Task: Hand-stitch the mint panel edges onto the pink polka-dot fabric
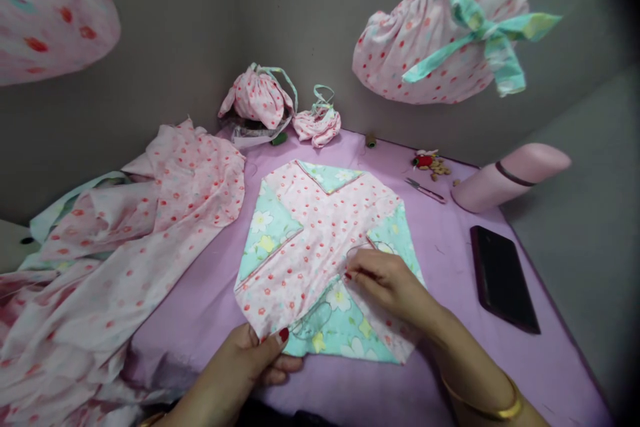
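Observation:
A pink floral cloth panel [320, 233] with four green flowered triangles lies flat in front of me. My left hand [265, 353] pinches its near left edge, thumb on top and fingers underneath, beside the near green triangle [345, 320]. Over the upper tip of that triangle, my right hand [383, 277] is closed in a pinch, thumb and forefinger together. A thin dark thread loops near its fingertips; any needle is too small to make out. More thread curls over the near triangle.
Crumpled pink fabric [190, 193] covers the left side. On the right are a phone [505, 280], a pink bottle [510, 177] and small snips [426, 191]. Thread spools and pink pouches [257, 97] sit at the back; a bowed pouch [440, 40] hangs above.

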{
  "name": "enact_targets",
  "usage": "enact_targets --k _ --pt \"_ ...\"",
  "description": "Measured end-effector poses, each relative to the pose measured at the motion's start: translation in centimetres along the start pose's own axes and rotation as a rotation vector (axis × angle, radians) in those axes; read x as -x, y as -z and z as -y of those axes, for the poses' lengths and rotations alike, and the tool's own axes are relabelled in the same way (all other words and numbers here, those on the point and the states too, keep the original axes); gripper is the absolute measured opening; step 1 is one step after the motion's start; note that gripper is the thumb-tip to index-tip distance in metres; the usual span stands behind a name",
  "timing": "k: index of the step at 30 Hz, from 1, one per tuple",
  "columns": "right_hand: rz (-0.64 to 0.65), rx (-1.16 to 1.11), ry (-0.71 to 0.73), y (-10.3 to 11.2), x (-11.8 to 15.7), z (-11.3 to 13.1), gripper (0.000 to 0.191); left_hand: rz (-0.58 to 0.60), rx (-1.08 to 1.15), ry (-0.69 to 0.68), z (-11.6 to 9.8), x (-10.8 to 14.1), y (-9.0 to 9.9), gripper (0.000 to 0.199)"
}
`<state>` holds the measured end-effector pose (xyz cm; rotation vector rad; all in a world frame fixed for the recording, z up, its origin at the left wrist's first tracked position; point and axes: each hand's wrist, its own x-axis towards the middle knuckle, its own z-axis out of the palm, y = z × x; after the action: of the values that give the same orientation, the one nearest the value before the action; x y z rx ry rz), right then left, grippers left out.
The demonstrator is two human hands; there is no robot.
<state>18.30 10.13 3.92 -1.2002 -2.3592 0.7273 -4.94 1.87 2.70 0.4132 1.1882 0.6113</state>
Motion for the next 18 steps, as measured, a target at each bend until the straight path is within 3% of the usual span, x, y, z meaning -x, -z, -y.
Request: enact_targets --k 6,10,14,18 --pt "-0.523 0.151 -0.215 2.2 0.5 -1.4 0.01 -0.005 0.005 0.001 0.3 -0.1 0.2 0.023" --pt "-0.773 0.284 -0.355 3.3 1.0 -2.9 0.009 0.002 -0.014 -0.007 0.5 -0.2 0.3 0.024" --pt "-0.901 0.348 -0.46 3.8 1.5 -4.7 0.012 -0.002 -0.033 -0.013 0.6 -0.1 0.3 0.025" --pt "-0.835 0.299 -0.51 3.5 1.5 -5.6 0.012 -0.007 -0.005 -0.013 0.3 0.2 0.1 0.025"
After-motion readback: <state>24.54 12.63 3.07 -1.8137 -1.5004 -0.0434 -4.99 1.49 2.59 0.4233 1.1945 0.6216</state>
